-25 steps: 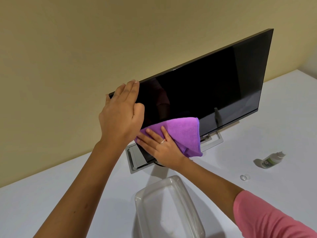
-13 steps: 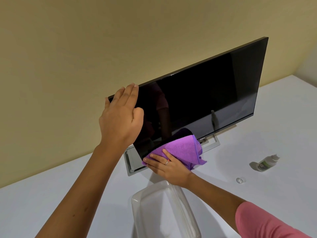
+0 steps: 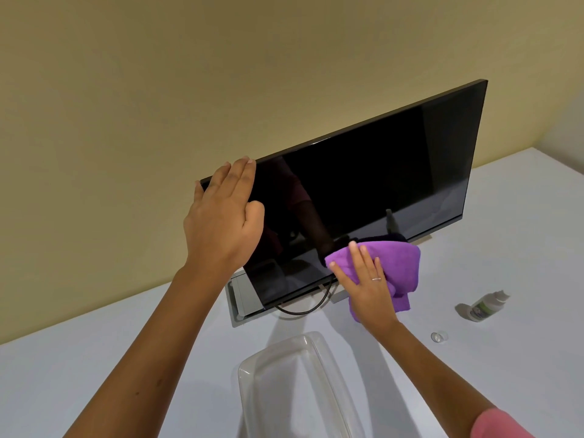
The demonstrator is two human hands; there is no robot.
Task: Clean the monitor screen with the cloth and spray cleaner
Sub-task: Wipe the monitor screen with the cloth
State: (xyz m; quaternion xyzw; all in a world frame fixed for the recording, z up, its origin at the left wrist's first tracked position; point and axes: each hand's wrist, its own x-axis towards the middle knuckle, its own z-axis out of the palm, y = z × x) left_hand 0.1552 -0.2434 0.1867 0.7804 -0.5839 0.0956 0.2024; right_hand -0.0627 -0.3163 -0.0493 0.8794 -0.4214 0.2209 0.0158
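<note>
A black monitor (image 3: 373, 184) stands tilted on a white table (image 3: 521, 248), its screen dark and reflective. My left hand (image 3: 222, 219) grips the monitor's upper left corner, fingers over the top edge. My right hand (image 3: 368, 286) presses a purple cloth (image 3: 398, 263) flat against the lower middle of the screen, near the bottom bezel. A small spray cleaner bottle (image 3: 483, 306) lies on its side on the table to the right, apart from both hands. Its clear cap (image 3: 439, 336) sits nearby.
A clear plastic tray (image 3: 252, 374) stands on the table in front of me. The monitor's silver stand base (image 3: 243, 298) and a black cable (image 3: 303, 311) show under the screen. A beige wall (image 3: 158, 90) is close behind.
My right hand has slid the purple cloth rightward along the bottom of the screen, uncovering the cable and lower left area. My left hand has kept its hold on the corner.
</note>
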